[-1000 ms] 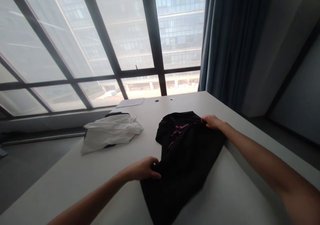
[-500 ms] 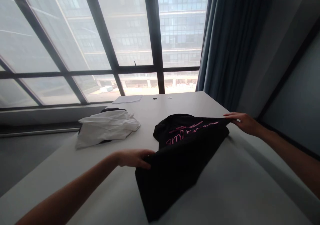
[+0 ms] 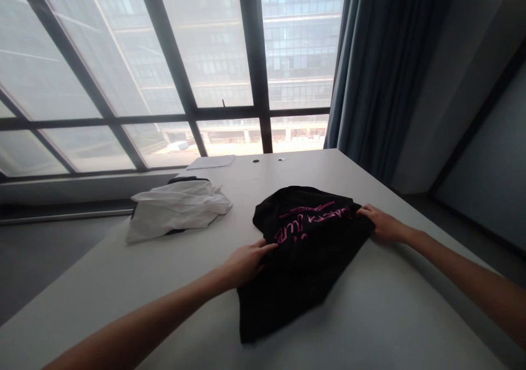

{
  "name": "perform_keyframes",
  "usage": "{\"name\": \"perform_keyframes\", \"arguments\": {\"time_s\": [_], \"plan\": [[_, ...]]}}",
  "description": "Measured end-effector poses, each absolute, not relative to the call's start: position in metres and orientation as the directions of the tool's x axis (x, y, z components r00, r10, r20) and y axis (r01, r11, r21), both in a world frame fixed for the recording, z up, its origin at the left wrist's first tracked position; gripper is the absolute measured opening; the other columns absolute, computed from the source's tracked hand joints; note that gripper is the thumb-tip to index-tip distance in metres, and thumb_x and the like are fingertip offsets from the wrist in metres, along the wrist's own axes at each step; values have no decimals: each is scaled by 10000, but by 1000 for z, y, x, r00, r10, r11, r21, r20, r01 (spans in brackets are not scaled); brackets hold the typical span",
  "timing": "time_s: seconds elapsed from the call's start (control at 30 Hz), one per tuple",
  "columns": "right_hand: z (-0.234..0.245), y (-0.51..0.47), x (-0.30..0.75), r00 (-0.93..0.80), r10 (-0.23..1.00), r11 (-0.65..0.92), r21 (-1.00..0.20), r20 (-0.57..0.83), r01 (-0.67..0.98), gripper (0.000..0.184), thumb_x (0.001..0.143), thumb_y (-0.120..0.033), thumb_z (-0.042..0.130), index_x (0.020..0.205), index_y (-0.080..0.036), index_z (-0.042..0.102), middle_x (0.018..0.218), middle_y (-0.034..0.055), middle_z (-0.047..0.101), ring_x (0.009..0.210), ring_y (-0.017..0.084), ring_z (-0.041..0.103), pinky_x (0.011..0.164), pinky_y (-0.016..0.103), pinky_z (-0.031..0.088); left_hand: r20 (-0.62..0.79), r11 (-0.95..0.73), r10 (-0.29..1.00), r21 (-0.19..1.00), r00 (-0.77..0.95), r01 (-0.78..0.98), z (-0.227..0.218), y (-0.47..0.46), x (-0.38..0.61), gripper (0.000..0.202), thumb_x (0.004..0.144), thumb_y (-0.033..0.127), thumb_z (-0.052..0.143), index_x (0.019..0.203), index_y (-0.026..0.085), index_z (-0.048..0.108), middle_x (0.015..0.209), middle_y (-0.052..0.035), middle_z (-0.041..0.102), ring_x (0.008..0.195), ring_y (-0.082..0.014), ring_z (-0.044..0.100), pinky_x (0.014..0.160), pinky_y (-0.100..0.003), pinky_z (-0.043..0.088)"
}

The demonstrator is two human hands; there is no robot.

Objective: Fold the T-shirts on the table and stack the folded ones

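A black T-shirt (image 3: 299, 282) with pink lettering lies partly bunched on the white table (image 3: 193, 282). At its left edge, beside the lettering, my left hand (image 3: 246, 263) is closed on the cloth. My right hand (image 3: 382, 223) pinches the shirt's right edge, fingers and thumb on the fabric. Between the two hands the cloth spans the tabletop, and its near part hangs toward me in a loose dark flap. The far end is gathered into a rounded heap. Folds hide part of the lettering.
Left of the shirt lies a crumpled white garment (image 3: 176, 208) with dark cloth showing under it. Paper sheets (image 3: 211, 161) rest at the table's far left edge, near two small round fittings. A blue curtain (image 3: 365, 79) hangs at the right of the large window.
Both hands have come down with the black T-shirt. My left hand shifted right and away from me; my right hand moved slightly inward. The shirt's near flap has drawn back and more lettering shows.
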State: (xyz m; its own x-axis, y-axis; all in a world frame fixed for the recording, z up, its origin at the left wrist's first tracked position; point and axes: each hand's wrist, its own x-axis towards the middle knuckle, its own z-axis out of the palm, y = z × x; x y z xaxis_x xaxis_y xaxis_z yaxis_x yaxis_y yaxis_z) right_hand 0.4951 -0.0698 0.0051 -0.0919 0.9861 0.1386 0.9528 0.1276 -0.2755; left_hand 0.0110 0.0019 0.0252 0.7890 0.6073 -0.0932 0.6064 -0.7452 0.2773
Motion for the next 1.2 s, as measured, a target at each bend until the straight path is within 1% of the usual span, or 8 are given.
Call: {"name": "perform_keyframes", "arguments": {"time_s": [0.23,0.47,0.6,0.73,0.8,0.9,1.03,1.2], "plan": [[-16,-41,461,72,942,-63,-38,328,997,440,832,-142,593,1261,-237,560,1250,138,574,1132,310,515,838,366,499,-8,-703,699,180,715,688,26,86,32,501,931,151,445,1336,379,633,1240,-20,604,1027,-231,658,919,-288,463],[-9,42,450,237,919,-220,-88,315,971,436,909,-173,512,1343,-205,535,1309,172,553,1170,326,475,920,407,483,15,-620,783,90,622,779,47,196,67,417,986,217,463,1352,321,634,1268,-87,598,1084,-268,654,944,-324,453],[10,60,461,193,910,-151,-140,367,979,484,922,-193,472,1401,-229,527,1517,138,415,1281,339,436,1021,439,438,37,-600,800,68,599,797,61,217,58,503,969,267,519,1471,273,503,1299,-116,636,1139,-288,630,950,-335,451],[22,32,478,-8,872,100,-163,489,982,501,847,-105,451,1297,-230,633,1502,77,482,1370,300,413,1135,449,358,-22,-613,789,43,614,789,76,201,28,304,935,359,577,1165,229,728,1070,-108,733,1007,-293,672,853,-324,479],[25,5,485,-122,884,239,-213,451,947,533,809,-67,440,1268,-231,656,1393,64,595,1311,259,505,1131,425,385,-34,-635,772,26,635,772,84,177,11,233,907,362,611,1015,227,768,979,-102,740,943,-292,683,814,-325,483],[30,-42,490,-226,912,319,-245,341,915,572,780,-37,443,1258,-250,674,1343,46,643,1261,241,567,1115,432,424,29,-685,728,-25,685,728,92,125,-11,202,897,291,602,1003,243,768,947,-103,729,896,-295,688,807,-351,485],[31,-101,495,-211,947,257,-175,243,951,585,748,-24,472,1198,-295,726,1415,24,602,1316,286,532,1125,514,413,41,-704,705,-79,708,706,91,40,-23,373,879,80,495,1114,256,725,1032,-102,695,891,-260,685,813,-355,503],[14,-153,506,-139,985,156,-191,98,969,566,713,-73,541,1150,-360,757,1348,26,652,1253,312,598,1101,527,450,-145,-696,717,-107,682,710,78,-39,-21,435,822,20,497,1134,219,725,1092,-145,682,952,-292,677,776,-366,522]]}}
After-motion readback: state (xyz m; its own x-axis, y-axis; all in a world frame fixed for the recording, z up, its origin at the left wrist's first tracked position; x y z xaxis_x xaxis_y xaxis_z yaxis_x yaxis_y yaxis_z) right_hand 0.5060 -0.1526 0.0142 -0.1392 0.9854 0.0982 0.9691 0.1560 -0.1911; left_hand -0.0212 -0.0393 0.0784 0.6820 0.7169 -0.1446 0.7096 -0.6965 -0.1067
